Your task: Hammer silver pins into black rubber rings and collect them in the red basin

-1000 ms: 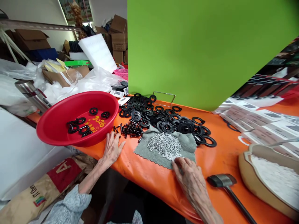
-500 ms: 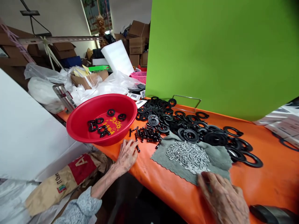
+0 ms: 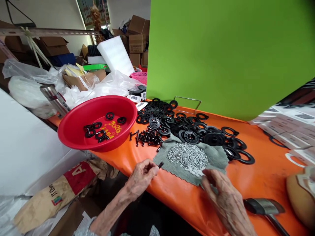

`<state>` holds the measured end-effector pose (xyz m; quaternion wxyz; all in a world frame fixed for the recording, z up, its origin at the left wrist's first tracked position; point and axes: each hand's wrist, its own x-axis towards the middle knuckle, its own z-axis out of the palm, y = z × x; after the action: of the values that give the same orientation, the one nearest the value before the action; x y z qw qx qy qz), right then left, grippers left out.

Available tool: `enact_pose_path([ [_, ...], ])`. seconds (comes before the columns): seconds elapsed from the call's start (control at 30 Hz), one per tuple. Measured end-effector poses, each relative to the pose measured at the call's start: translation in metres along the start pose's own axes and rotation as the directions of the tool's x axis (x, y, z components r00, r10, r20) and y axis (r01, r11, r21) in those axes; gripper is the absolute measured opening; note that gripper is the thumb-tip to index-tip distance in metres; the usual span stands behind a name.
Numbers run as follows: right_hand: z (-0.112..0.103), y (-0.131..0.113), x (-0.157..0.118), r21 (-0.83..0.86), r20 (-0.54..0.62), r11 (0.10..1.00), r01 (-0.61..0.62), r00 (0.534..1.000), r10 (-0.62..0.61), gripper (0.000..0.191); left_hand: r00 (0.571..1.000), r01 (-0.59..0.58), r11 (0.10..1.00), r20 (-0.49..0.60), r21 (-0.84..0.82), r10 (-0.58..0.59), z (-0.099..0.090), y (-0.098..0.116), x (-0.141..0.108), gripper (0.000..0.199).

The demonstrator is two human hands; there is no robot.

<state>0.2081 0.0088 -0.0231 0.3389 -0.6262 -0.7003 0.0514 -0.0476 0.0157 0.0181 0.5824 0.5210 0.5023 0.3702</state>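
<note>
Gleaming orange tabletop [image 3: 264, 147], cluttered room [image 3: 128, 7]

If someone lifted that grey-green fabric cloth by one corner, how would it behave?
The grey-green fabric cloth would probably droop, as its far side already lies rumpled in soft folds. The slim silver-coloured pins would likely slide or roll off, being loose, rod-shaped and without a rim around them. Their dense heap might also make the middle sag.

Pins [image 3: 188, 156] on cloth [image 3: 219, 155], beside rings [image 3: 214, 139]
</note>
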Motion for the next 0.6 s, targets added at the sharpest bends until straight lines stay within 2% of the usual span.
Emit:
enact_pose_path([
  [0.07,-0.005,-0.011,-0.006,0.121,0.011,0.988,-0.095,0.996,0.094,0.022,0.997,0.065,0.981,0.049,-0.182,-0.057,0.012,0.004,-0.007,0.037],
  [0.13,-0.008,-0.023,-0.012,0.259,0.068,0.940,-0.222,0.975,0.211,0.023,0.990,0.126,0.947,0.099,-0.295,-0.101,0.021,0.006,-0.012,0.041],
  [0.23,-0.012,-0.038,-0.021,0.473,0.217,0.789,-0.392,0.920,0.327,0.027,0.976,0.204,0.892,0.155,-0.403,-0.154,0.029,0.007,-0.016,0.043],
  [0.33,-0.016,-0.051,-0.024,0.576,0.330,0.632,-0.518,0.855,0.400,0.033,0.965,0.251,0.855,0.190,-0.453,-0.182,0.032,0.007,-0.018,0.044],
  [0.43,-0.019,-0.065,-0.024,0.630,0.304,0.569,-0.528,0.842,0.445,0.036,0.959,0.272,0.844,0.205,-0.462,-0.197,0.035,0.008,-0.019,0.045],
  [0.6,-0.017,-0.085,-0.024,0.694,0.301,0.481,-0.535,0.823,0.482,0.031,0.958,0.271,0.859,0.209,-0.434,-0.197,0.042,0.008,-0.021,0.045],
])
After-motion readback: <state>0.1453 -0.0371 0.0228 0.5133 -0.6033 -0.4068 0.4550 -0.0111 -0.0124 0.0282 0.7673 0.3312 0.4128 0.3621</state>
